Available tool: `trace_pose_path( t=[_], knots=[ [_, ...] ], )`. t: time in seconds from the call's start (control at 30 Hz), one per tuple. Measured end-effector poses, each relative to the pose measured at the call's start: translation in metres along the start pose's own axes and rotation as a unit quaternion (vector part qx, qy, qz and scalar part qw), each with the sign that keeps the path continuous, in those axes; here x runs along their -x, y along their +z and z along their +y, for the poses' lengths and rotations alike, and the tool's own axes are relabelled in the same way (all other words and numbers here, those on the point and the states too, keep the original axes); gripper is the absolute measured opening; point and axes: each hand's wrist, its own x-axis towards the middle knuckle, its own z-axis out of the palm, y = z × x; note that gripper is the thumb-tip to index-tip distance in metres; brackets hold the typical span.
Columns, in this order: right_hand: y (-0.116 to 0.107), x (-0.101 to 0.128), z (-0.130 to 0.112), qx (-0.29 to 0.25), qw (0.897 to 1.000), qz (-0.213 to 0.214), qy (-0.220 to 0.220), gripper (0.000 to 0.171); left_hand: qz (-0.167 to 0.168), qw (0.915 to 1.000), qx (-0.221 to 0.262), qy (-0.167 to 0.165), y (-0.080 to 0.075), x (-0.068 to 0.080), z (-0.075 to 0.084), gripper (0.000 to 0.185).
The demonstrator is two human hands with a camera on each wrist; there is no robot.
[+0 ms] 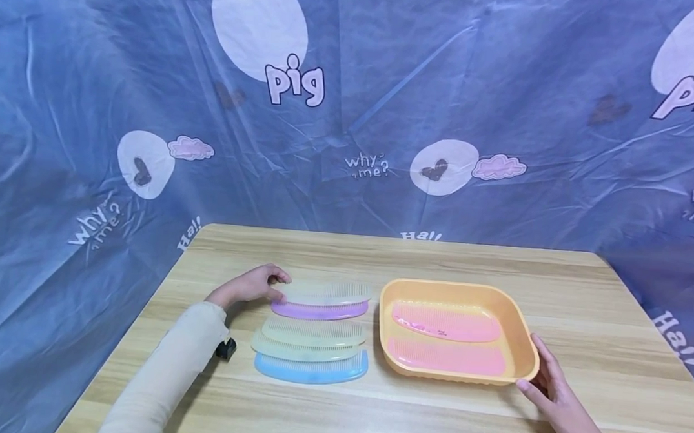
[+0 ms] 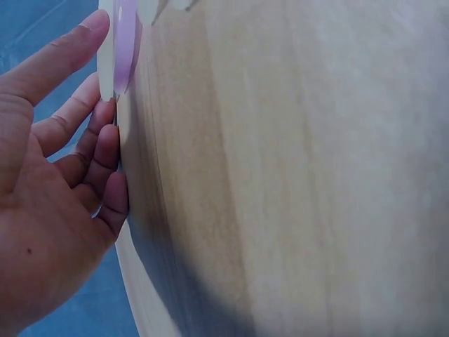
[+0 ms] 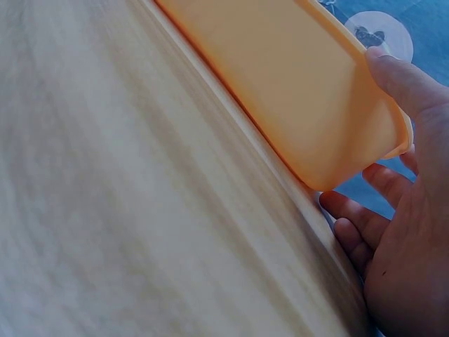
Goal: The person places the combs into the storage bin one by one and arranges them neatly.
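Observation:
My left hand [image 1: 257, 283] holds the left end of a pale cream comb [image 1: 326, 293], with the thumb on its near edge and fingers at the far edge. That comb partly covers a purple comb [image 1: 319, 311]. In the left wrist view the cream comb [image 2: 106, 56] shows edge-on between thumb and fingers, beside the purple comb [image 2: 125, 49]. My right hand [image 1: 551, 387] grips the near right corner of an orange plastic basin [image 1: 384, 321], thumb at the rim and fingers along the side. Inside lie two pink combs, one farther [image 1: 447, 322] and one nearer [image 1: 445, 358].
Nearer on the wooden table [image 1: 291, 421], two pale green combs [image 1: 313, 332] overlap above a blue comb [image 1: 311, 370]. A small black object [image 1: 226, 349] shows at the left sleeve [image 1: 168, 370]. Blue printed cloth [image 1: 375, 114] hangs behind the table and at its sides.

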Motion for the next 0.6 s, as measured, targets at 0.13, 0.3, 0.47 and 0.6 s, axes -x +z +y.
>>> trace_pose_path(
  t=[0.13,0.3,0.47,0.6],
  knots=[
    [-0.0005,0.0005,0.0008,-0.001,1.0,-0.003,0.001,0.08,0.002,0.9999,0.01,0.004,0.0005,-0.0003,-0.0006,0.043],
    [-0.0035,0.0,0.0011,0.003,1.0,-0.008,0.005,0.08,-0.001,0.9989,0.047,0.003,0.0,-0.0016,-0.0004,0.047],
    [-0.0042,-0.0001,0.0021,0.0,1.0,-0.013,0.012,0.079,-0.007,0.9981,0.062,-0.006,0.0003,-0.0029,-0.0031,0.049],
    [-0.0034,0.0002,0.0025,0.0,1.0,-0.012,0.011,0.08,-0.008,0.9975,0.07,-0.007,0.0003,-0.0021,-0.0032,0.048]
  ],
)
